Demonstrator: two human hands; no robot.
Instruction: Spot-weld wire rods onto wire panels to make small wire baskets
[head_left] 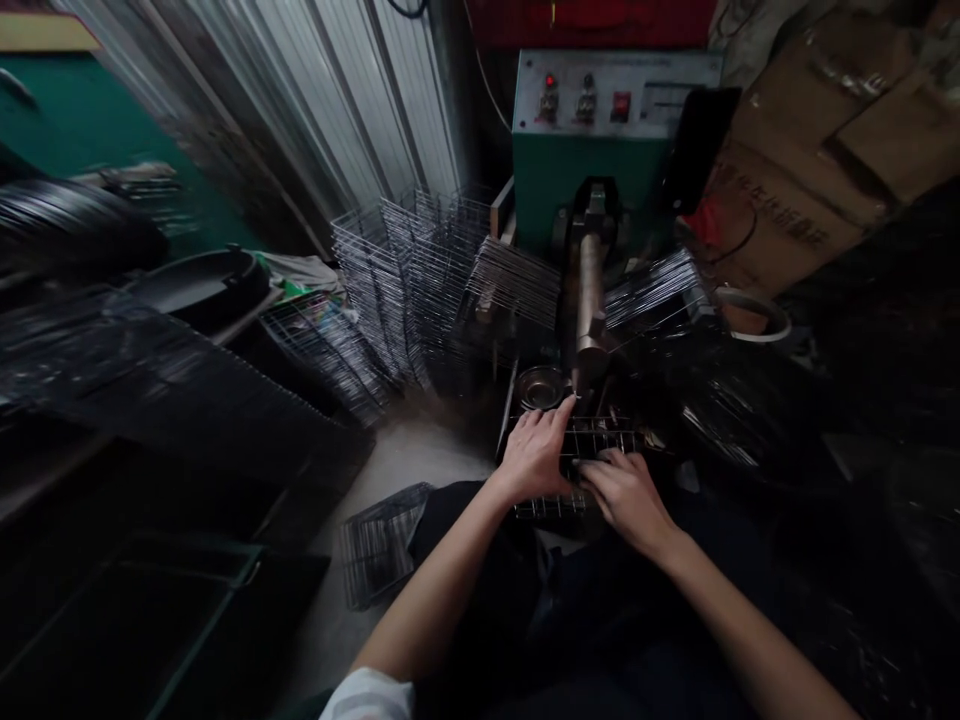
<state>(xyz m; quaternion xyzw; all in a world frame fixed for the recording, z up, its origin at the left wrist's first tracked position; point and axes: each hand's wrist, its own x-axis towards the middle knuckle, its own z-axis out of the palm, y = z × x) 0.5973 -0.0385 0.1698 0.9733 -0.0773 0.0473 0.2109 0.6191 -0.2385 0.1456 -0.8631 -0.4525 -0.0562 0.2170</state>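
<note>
A small metal wire grid panel (600, 438) lies under the electrode arm (591, 290) of a green machine that looks like a spot welder. My left hand (534, 452) is closed on the panel's left part, its fingertips close beside the electrode's tip. Lower and to the right, my right hand (628, 492) grips the panel's near right part, with the fingers bent over the wires. Both hands hide some of the grid. A round metal dish (540, 386) sits just beyond my left hand.
Stacks of wire panels (405, 290) stand left of the machine, with more panels (652, 290) to its right. Further panels (382, 545) lie on the floor by my left leg. The control box (619, 95) shows a lit red lamp. Cardboard boxes (795, 210) stand at the right.
</note>
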